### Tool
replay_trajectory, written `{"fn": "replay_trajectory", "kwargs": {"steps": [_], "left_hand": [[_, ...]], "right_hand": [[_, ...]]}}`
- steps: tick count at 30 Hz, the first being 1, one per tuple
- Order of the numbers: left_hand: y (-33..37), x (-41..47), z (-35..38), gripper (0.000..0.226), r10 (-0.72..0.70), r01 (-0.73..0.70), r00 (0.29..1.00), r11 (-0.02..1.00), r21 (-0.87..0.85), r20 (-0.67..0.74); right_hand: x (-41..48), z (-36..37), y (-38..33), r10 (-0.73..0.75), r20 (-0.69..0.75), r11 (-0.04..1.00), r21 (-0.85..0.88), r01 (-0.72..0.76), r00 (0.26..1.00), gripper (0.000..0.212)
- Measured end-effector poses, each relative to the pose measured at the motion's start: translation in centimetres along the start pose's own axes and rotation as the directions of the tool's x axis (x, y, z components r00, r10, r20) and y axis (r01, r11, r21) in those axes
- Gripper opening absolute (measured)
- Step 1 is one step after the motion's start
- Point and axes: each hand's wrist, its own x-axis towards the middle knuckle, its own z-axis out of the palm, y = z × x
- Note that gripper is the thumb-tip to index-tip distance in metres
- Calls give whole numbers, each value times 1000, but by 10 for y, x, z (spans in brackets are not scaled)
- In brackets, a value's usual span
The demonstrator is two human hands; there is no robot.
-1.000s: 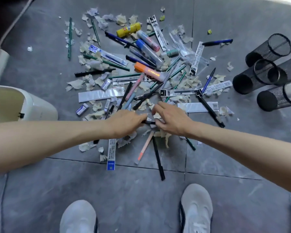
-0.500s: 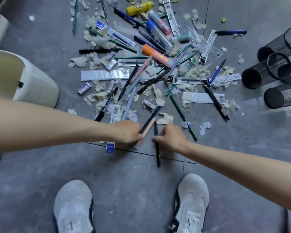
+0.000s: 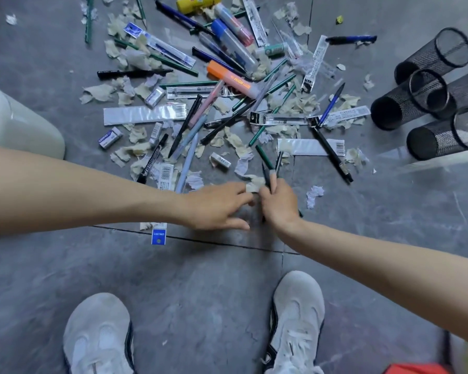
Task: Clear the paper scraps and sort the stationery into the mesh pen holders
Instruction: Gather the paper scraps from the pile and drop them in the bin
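A heap of pens, pencils, markers, erasers and packets lies on the grey floor among several torn paper scraps (image 3: 100, 91). My right hand (image 3: 278, 202) is closed around a few dark pens (image 3: 268, 175) whose tips stick up past the fingers, beside a green pencil (image 3: 262, 156). My left hand (image 3: 216, 205) rests flat just to its left, fingers spread and touching a paper scrap (image 3: 254, 183). An orange highlighter (image 3: 231, 79) lies mid-heap. Black mesh pen holders (image 3: 405, 103) lie on their sides at the right.
A white bin (image 3: 25, 128) stands at the left edge. My two white shoes (image 3: 97, 336) are at the bottom, with bare floor between them and the heap. A blue-labelled packet (image 3: 158, 236) lies under my left forearm. Something red shows at the bottom right corner.
My right hand has lifted dark pens off the floor and now grips them upright. My left hand let go and spread flat. The black pen below the hands is gone from the floor.
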Motion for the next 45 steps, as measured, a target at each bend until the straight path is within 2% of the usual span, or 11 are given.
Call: {"fn": "replay_trajectory", "kwargs": {"steps": [2, 6, 9, 13, 16, 19, 22, 30, 35, 39, 45], "left_hand": [[-8, 13, 0, 42, 192, -141, 974, 932, 334, -122], [-9, 37, 0, 50, 53, -43, 999, 879, 475, -7], [-3, 37, 9, 44, 143, -150, 989, 893, 423, 47], [-6, 25, 28, 44, 296, -236, 955, 822, 519, -33], [0, 30, 27, 57, 199, -115, 975, 833, 541, -99], [10, 47, 26, 55, 131, -71, 988, 854, 516, -81], [15, 62, 26, 50, 23, -15, 1000, 873, 488, -10], [15, 98, 8, 59, -110, 107, 994, 921, 374, -15], [24, 107, 10, 59, -26, 37, 999, 952, 304, -38], [28, 100, 18, 52, 60, -56, 998, 902, 427, 4], [4, 67, 22, 42, 340, -288, 940, 834, 471, -28]], "right_hand": [[12, -21, 4, -84, -136, 996, -35, 80, 987, 16], [42, -59, 14, -135, -220, 961, -266, 73, 966, 19], [56, -73, 26, -121, -212, 918, -395, 28, 970, 16], [60, -75, 39, -129, -217, 901, -432, 24, 968, 24], [49, -71, 45, -258, -270, 834, -547, 72, 928, 47], [36, -70, 55, -483, -249, 755, -603, 256, 840, 42], [29, -71, 70, -467, -111, 761, -555, 335, 877, 24], [24, -81, 84, -458, 22, 735, -553, 392, 889, 27], [24, -82, 82, -482, -29, 803, -414, 429, 875, 43], [31, -83, 76, -486, -105, 834, -351, 425, 868, 45], [37, -77, 69, -565, 96, 688, -495, 532, 820, 33]]}}
